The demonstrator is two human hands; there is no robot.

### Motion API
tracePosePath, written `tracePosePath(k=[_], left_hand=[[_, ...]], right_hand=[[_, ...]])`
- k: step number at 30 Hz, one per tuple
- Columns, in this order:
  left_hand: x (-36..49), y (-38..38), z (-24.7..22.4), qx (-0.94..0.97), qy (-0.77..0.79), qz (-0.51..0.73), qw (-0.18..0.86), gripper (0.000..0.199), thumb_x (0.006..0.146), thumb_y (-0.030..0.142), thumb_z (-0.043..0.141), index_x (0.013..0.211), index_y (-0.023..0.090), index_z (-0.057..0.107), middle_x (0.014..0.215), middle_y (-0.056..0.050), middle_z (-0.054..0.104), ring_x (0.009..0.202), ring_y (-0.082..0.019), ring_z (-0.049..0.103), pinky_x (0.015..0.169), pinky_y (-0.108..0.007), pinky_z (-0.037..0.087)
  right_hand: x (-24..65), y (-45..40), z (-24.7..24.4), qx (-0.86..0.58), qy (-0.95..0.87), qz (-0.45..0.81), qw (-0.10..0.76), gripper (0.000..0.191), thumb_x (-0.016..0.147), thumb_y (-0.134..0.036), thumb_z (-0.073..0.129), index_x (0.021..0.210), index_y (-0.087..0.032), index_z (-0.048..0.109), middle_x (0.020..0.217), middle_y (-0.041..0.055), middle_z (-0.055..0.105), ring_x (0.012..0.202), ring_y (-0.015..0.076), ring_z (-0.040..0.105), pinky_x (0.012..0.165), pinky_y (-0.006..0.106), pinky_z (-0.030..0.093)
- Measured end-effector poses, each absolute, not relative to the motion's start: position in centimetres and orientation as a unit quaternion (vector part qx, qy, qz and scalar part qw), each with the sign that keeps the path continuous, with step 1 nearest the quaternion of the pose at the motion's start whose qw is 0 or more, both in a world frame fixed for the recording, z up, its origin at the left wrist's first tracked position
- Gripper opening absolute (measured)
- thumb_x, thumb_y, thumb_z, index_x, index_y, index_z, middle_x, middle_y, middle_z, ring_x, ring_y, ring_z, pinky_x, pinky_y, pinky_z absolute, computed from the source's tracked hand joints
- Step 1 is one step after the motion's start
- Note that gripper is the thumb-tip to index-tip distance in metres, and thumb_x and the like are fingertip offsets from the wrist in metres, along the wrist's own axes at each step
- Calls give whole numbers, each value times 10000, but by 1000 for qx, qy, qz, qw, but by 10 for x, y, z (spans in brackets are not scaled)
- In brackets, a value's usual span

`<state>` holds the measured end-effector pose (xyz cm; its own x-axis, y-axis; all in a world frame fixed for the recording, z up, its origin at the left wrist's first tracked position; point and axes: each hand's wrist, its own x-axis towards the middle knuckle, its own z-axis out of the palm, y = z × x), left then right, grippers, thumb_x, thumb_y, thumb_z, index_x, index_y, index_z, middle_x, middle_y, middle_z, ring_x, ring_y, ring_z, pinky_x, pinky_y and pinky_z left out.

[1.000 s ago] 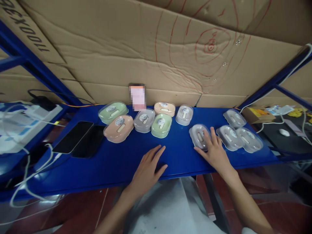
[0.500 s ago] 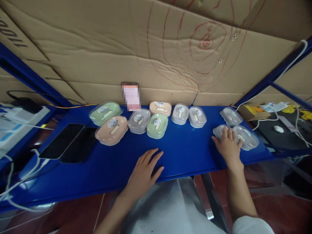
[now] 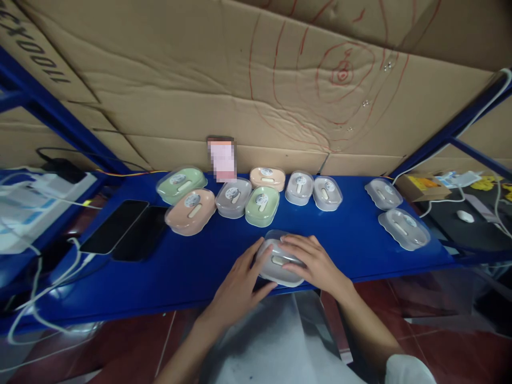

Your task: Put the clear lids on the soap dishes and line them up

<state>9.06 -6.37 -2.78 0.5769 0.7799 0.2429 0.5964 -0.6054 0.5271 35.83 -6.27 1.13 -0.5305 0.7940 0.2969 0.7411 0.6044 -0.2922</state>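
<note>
A grey soap box with a clear lid sits near the front edge of the blue table, between my two hands. My left hand grips its left side, fingers along the lid and thumb by the near edge. From the right, my right hand curls over the lid and holds it too; part of the lid is hidden under the fingers. Ahead stand a green soap box, another grey one, and a peach one. Two more grey soap boxes, one of them the nearer one, lie at the right.
Two dark phones lie at the left beside white cables. A phone with a blurred screen leans on the cardboard wall behind. Blue frame posts flank the table, with a mouse beyond the right one.
My right hand has brought one grey soap box from the right group to the front middle. My left hand has shifted slightly right and now holds it as well. The view has turned slightly.
</note>
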Motion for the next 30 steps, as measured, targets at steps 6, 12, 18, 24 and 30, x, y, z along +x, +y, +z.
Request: tracePosePath(k=[6,12,18,24,30], left_hand=[[92,-62,-22,903,346,212,141,468,1072,338,602,1536,340,538,1774,-67,299,1611,-349,334,1250,-581,425],[94,-61,-19,914,323,217,115,319,1069,360,611,1378,292,653,1469,-37,657,1490,-325,450,1225,-557,443],[94,-63,-26,890,362,256,105,458,1100,363,535,1552,291,507,1551,-108,545,1543,-328,410,1196,-528,483],[96,-65,-25,887,374,267,47,494,1079,288,575,1564,285,476,1680,-160,372,1548,-377,398,1183,-595,461],[97,-62,-16,919,316,220,84,305,1078,210,553,1369,246,633,1348,-76,681,1298,-277,576,1085,-486,481]], right_hand=[[399,-51,-1,-543,-809,2,225,430,1127,-352,505,1550,-319,575,1622,82,555,1535,291,482,1231,565,396],[393,-81,-2,-472,-851,30,230,571,1109,-444,537,1651,-300,429,1605,97,572,1559,298,443,1271,580,340],[342,-85,-2,-420,-883,65,201,563,1123,-437,524,1644,-254,414,1448,108,692,1379,246,620,1280,574,305],[356,-67,2,-480,-848,22,223,377,1141,-336,499,1499,-251,578,1388,93,731,1311,244,654,1172,495,373],[359,-47,-11,-585,-761,-100,261,361,1120,-312,523,1460,-239,618,1446,123,686,1291,296,642,1055,468,442]])
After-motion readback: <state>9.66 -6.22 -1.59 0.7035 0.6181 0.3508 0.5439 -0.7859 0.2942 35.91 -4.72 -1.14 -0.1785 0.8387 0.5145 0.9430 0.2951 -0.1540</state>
